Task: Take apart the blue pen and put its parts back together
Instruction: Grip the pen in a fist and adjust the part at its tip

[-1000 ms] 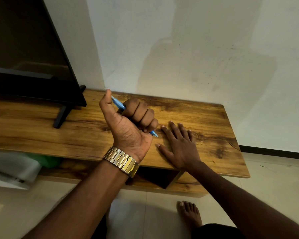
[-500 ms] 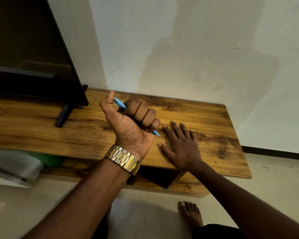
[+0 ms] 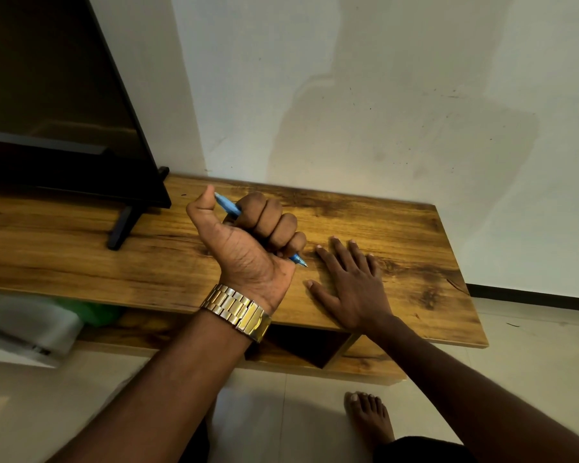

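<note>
The blue pen (image 3: 227, 206) is whole and sits in the fist of my left hand (image 3: 248, 243), held above the wooden tabletop (image 3: 365, 212). Its back end sticks out by my raised thumb; its tip pokes out below my little finger, pointing right and down. The middle of the pen is hidden inside the fist. My right hand (image 3: 350, 284) lies flat, palm down, on the tabletop just right of the pen tip, fingers spread, holding nothing.
A black TV (image 3: 54, 105) on a slim stand leg (image 3: 122, 225) occupies the left of the table. A white wall rises close behind. An open compartment (image 3: 298, 347) lies under the tabletop. My bare foot (image 3: 368, 417) rests on the tiled floor.
Almost nothing: my left fist with the pen has shifted very slightly and the view has drifted a little. My right hand stays flat on the table.
</note>
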